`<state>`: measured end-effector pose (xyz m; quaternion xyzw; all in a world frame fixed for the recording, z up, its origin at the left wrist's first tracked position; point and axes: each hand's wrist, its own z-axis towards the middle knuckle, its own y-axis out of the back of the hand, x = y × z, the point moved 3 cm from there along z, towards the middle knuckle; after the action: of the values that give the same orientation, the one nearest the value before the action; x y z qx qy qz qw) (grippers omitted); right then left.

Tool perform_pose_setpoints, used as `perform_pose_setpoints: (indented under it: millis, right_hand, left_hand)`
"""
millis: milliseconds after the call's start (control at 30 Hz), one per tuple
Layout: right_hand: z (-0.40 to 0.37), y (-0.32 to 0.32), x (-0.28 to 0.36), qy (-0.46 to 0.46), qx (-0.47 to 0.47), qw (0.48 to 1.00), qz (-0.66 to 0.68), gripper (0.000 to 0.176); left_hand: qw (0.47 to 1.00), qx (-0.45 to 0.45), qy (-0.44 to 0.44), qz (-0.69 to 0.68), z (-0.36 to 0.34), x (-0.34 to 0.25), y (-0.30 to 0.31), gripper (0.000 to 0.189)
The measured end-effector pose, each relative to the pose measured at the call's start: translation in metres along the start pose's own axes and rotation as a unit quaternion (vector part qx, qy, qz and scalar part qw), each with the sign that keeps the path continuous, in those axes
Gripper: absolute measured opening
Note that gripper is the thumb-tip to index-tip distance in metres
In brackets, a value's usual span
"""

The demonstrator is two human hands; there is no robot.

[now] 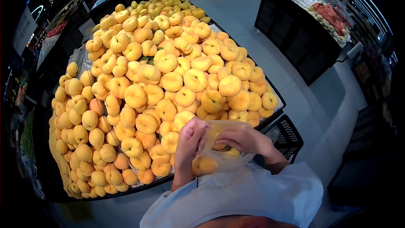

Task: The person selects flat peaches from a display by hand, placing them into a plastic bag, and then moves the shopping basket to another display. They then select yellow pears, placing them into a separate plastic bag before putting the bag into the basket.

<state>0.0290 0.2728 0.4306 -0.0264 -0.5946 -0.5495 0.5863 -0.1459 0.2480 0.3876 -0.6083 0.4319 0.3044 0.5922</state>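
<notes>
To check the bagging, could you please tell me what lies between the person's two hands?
In the head view, a clear plastic bag spans between the left hand and the right hand, with peaches inside it.

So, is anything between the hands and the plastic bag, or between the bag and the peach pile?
Nothing visible. The left hand and the right hand both grip the plastic bag at its open top, and the bag hangs right at the near edge of the peach pile.

A clear bag (213, 162) is held at its mouth by the left grip (190, 141) and the right grip (241, 137), beside the worktop (270, 121) heaped with flat peaches (168, 71).
</notes>
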Motion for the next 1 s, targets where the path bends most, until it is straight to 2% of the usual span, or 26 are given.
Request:
perform_pose_setpoints:
  millis: [67, 100, 167, 200, 233, 300, 333, 500, 600, 633, 800, 833, 900, 1000]
  right_hand:
    - [-0.007, -0.045, -0.021, 0.078, 0.202, 0.970, -0.109, 0.015]
    - [-0.011, -0.053, -0.024, 0.081, 0.200, 0.970, -0.109, 0.015]
    - [-0.018, -0.065, -0.029, 0.035, 0.199, 0.979, 0.018, 0.020]
    - [-0.020, -0.073, -0.033, -0.049, 0.219, 0.973, 0.056, 0.019]
    - [-0.023, -0.071, -0.031, -0.047, 0.219, 0.973, 0.055, 0.019]
    - [-0.020, -0.052, -0.003, -0.128, 0.208, 0.943, 0.225, 0.022]
    - [-0.023, -0.051, -0.002, -0.147, 0.199, 0.936, 0.249, 0.022]
    - [-0.072, -0.086, -0.047, -0.110, 0.138, 0.965, 0.192, 0.025]
    - [-0.089, -0.102, -0.066, -0.103, 0.132, 0.971, 0.171, 0.027]
    - [-0.082, -0.094, -0.057, -0.102, 0.129, 0.972, 0.170, 0.027]
    - [-0.039, -0.046, 0.016, -0.263, 0.269, 0.908, 0.186, 0.028]
    - [-0.040, -0.049, 0.012, -0.263, 0.267, 0.908, 0.186, 0.028]
    - [-0.044, -0.060, -0.004, -0.244, 0.227, 0.896, 0.294, 0.031]
    - [-0.055, -0.076, -0.017, -0.203, 0.181, 0.915, 0.299, 0.033]
  left_hand:
    - [1.000, 0.014, -0.011, -0.004, -0.007, -0.010, -0.017, 0.016]
    - [0.999, 0.027, -0.022, -0.010, -0.011, -0.013, -0.025, 0.017]
    - [0.999, 0.040, -0.022, 0.023, -0.016, -0.014, -0.035, 0.017]
    - [0.998, 0.060, -0.022, 0.008, -0.017, -0.014, -0.043, 0.016]
    - [0.997, 0.079, -0.021, -0.008, -0.018, -0.013, -0.049, 0.015]
    - [0.995, 0.098, -0.015, -0.006, -0.016, -0.012, -0.054, 0.015]
    - [0.994, 0.104, -0.019, -0.007, -0.014, -0.016, -0.058, 0.015]
    - [0.993, 0.119, -0.026, -0.001, -0.007, -0.023, -0.068, 0.015]
    - [0.992, 0.120, -0.039, -0.003, -0.004, -0.021, -0.071, 0.015]
    - [0.992, 0.120, -0.029, 0.004, -0.005, -0.023, -0.073, 0.015]
    - [0.988, 0.153, -0.007, 0.019, -0.007, -0.024, -0.077, 0.016]
    - [0.988, 0.155, -0.010, 0.018, -0.007, -0.024, -0.077, 0.017]
    - [0.987, 0.159, -0.012, 0.017, -0.007, -0.024, -0.077, 0.017]
    - [0.989, 0.145, -0.015, 0.014, -0.007, -0.028, -0.077, 0.017]
